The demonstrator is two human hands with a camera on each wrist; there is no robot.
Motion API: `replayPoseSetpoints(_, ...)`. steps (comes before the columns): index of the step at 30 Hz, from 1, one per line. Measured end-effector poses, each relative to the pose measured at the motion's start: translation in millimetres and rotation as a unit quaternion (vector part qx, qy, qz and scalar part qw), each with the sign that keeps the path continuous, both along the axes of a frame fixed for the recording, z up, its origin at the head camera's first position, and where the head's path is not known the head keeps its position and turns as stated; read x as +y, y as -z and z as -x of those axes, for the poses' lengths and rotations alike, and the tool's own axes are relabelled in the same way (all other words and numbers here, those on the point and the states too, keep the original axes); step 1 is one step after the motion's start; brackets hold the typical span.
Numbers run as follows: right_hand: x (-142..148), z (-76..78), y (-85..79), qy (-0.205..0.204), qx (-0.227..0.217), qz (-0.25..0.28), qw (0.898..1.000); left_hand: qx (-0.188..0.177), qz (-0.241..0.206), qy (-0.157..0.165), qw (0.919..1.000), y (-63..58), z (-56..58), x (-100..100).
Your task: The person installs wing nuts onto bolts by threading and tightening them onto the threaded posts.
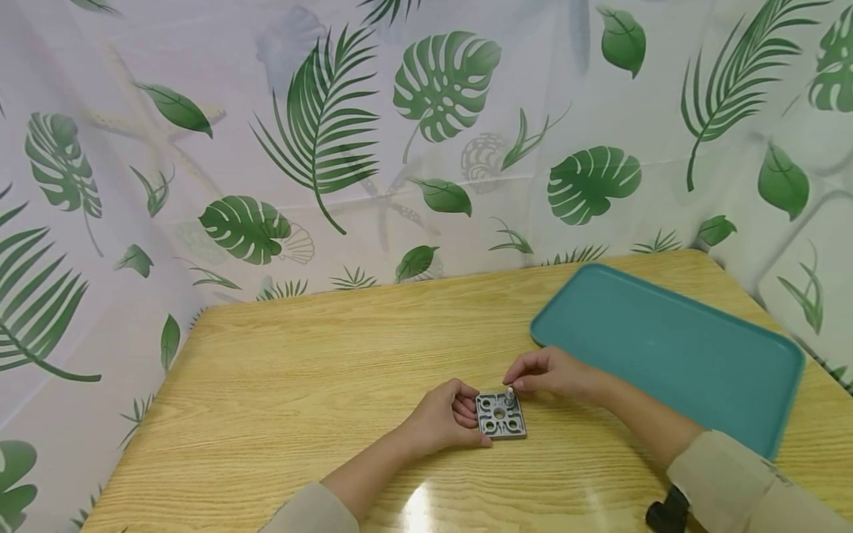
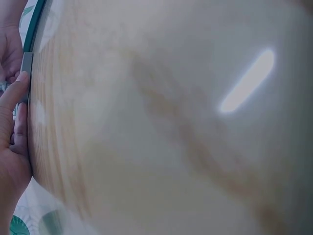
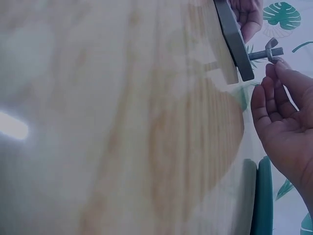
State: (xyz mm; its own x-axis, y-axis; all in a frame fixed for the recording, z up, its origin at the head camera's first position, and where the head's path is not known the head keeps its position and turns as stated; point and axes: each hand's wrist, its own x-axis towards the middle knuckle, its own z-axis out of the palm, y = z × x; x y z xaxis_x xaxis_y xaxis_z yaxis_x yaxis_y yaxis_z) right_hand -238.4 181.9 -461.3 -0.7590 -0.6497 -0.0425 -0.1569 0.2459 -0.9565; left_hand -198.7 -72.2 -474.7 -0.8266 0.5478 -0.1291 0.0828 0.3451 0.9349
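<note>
A square grey metal plate (image 1: pixel 504 428) with several round holes lies on the wooden table. My left hand (image 1: pixel 441 420) holds it by its left side, thumb at the front corner and fingers curled along the far side. From the plate's far right corner rises a threaded bolt (image 3: pixel 257 55), carrying a wing nut (image 3: pixel 270 49) partway along it. With thumb and forefinger, my right hand (image 1: pixel 560 375) pinches one wing of that nut. The left wrist view catches only the plate's edge (image 2: pixel 27 66) and part of both hands.
A teal tray (image 1: pixel 666 355) lies on the table at the right, close behind the right forearm. The wooden table (image 1: pixel 320 370) reaches back to a leaf-printed cloth (image 1: pixel 373 148). A black object (image 1: pixel 668 511) shows beneath the right sleeve.
</note>
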Motion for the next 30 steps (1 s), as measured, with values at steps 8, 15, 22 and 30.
replayPoseSetpoints(8, 3.7, -8.1, 0.6, 0.043, 0.024, -0.015, 0.999, -0.002, -0.006, -0.004, 1.0000, 0.1, -0.3, 0.9)
replayPoseSetpoints(15, 1.5, -17.4, 3.3, 0.048, 0.041, -0.003, 0.998, -0.005, -0.001, -0.002, 1.0000, 0.0, 0.0, -0.3)
replayPoseSetpoints(22, 0.8, -18.3, 7.5, 0.035, 0.050, 0.026, 0.998, -0.002, -0.001, -0.005, 1.0000, 0.8, 0.0, 0.2)
replayPoseSetpoints(30, 1.4, -16.3, 5.0, 0.037, 0.024, -0.005, 0.999, 0.008, 0.001, -0.004, 1.0000, 2.3, 0.3, 1.3)
